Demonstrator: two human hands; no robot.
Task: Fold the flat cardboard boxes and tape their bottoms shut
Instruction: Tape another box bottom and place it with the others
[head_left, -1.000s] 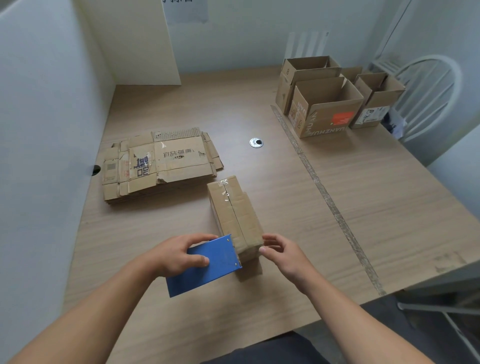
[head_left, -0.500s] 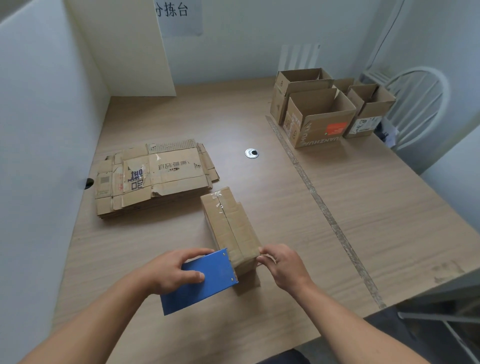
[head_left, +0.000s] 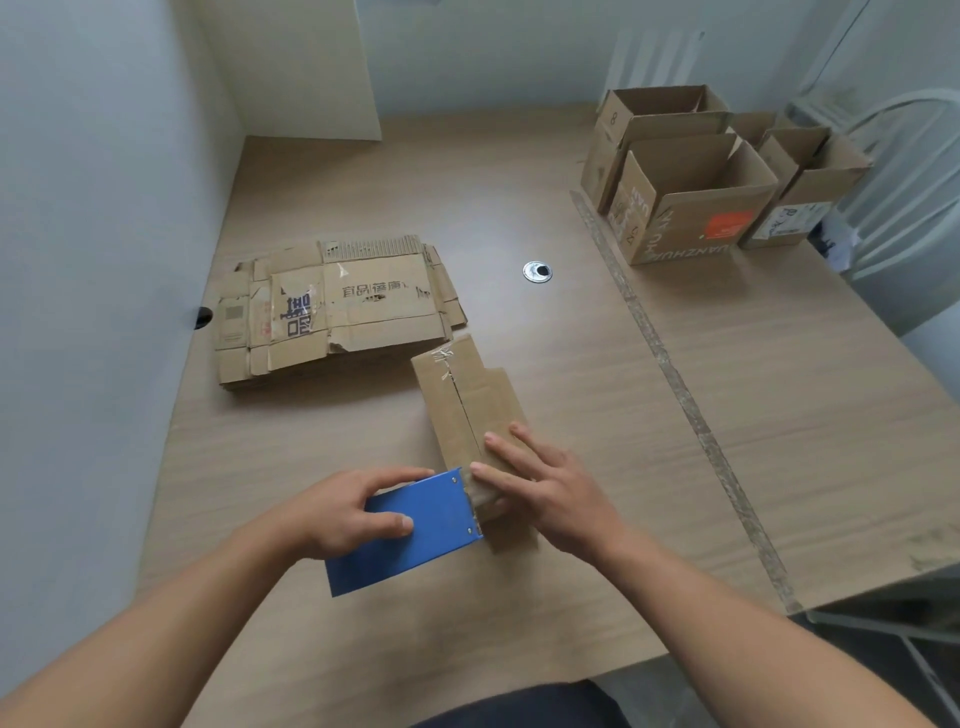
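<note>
**Item in hand:** small brown corrugated cardboard box (head_left: 467, 405), folded up and lying bottom-up near the middle of the front edge of the pale wood-grain table (head_left: 779, 415). The bottom flaps meet along a centre seam. Crinkled clear tape shows at the far end; whether tape covers the rest of the seam cannot be told. Judged: taping of this box is under way, not finished.

**Left hand** (head_left: 337, 512): fingers and thumb wrapped round a blue flat-sided tape dispenser (head_left: 415, 540), smooth and matt with two rivets along one edge, set against the box's near end.

**Right hand** (head_left: 550, 488): fingers straight and spread, pressing flat on the flaps at the near end; grips nothing.

**Done:** group of brown open-topped cardboard boxes (head_left: 691, 202) standing upright at the far right corner, one with an orange label.

**Left to do:** stack of flat printed cardboard blanks (head_left: 337, 312) by the left edge, worn, torn at the margins, with fluting exposed.

**Also present:** round metal cable grommet (head_left: 537, 272) mid-table; scuffed strip of old tape (head_left: 660, 353) running front to back; white chair (head_left: 909, 156) beyond the right edge.
</note>
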